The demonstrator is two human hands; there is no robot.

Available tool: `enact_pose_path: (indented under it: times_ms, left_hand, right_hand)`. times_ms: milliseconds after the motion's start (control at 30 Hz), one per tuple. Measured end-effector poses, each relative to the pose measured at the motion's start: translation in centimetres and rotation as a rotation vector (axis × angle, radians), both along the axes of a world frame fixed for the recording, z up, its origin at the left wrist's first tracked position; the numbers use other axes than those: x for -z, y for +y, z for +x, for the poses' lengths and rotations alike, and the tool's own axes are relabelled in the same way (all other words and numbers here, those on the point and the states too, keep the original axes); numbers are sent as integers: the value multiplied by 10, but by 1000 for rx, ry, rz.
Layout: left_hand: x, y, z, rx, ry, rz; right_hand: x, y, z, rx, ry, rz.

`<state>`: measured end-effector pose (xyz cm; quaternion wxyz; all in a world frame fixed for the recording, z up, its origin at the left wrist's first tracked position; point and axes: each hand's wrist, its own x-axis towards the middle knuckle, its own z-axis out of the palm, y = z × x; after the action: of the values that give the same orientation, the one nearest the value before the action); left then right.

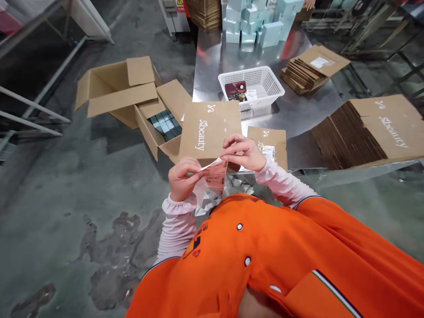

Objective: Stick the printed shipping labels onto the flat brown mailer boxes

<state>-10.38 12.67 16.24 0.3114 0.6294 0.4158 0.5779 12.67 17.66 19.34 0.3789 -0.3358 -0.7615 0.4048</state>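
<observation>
- The left hand point(183, 178) and right hand point(244, 151) pinch the upper edge of a printed label point(216, 179), near the carton point(212, 126)
- Light, level tension should keep it from creasing

Moderate light | glare on metal table point(209, 62) | floor point(62, 194) softly shadowed | edges stretched

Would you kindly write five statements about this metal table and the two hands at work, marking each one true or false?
1. The left hand and right hand both grip the printed sheet. True.
2. The white basket is upside down. False: it stands upright, with a dark red item inside.
3. Light-blue boxes are stacked toward the far end of the metal table. True.
4. The flattened cartons with a white label lie left of the basket. False: they lie right of it.
5. A large open carton is left of the table. True.
</observation>
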Motion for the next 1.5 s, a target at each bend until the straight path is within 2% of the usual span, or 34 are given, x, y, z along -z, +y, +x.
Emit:
enact_pose_path:
  times_ms: [167,300,367,433,500,567,733,833,900,967,1033,1067,1167,1233,1300,1333,1400,1500]
  left_hand:
    - [0,6,3,8,-163,-39]
    - [8,9,11,18,-230,-231]
    - [15,8,14,26,-233,-327]
    - [21,7,16,33,-242,-389]
    - [26,5,17,47,-257,-404]
    - [29,4,18,59,-269,-398]
    - [29,1,16,55,-274,-400]
    - [31,2,8,88,-233,-368]
    - [35,5,2,80,-108,-327]
    - [42,9,-3,-6,71,-288]
    - [50,10,-2,-86,158,-296]
    - [53,9,2,-93,115,-326]
    - [63,-4,20,48,-277,-498]
    - [68,-18,34,187,-598,-663]
    - [70,-31,44,276,-807,-815]
    - [71,-36,48,292,-839,-874]
    - [70,-39,52,270,-769,-951]
    - [68,-28,51,135,-584,-976]
  right_hand:
    - [9,-6,-4,151,82,253]
    - [2,5,-6,287,-76,391]
    - [-7,14,-5,239,-224,446]
    - [-15,20,-4,104,-352,488]
    - [-20,24,-3,7,-435,515]
    - [-20,25,-3,-29,-477,535]
    - [-9,27,-3,-171,-487,569]
    - [-8,24,-3,-201,-455,604]
    - [-14,20,-3,-205,-427,627]
    - [-24,14,-3,-186,-395,640]
    - [-37,9,-5,-141,-362,630]
    - [-43,7,-7,-108,-348,614]
    - [-54,9,-16,17,-339,531]
    - [-52,21,-23,103,-369,450]
    - [-42,42,-28,177,-429,330]
    - [-34,56,-30,203,-467,255]
    - [-13,88,-34,198,-538,107]
    - [22,140,-39,128,-601,-38]
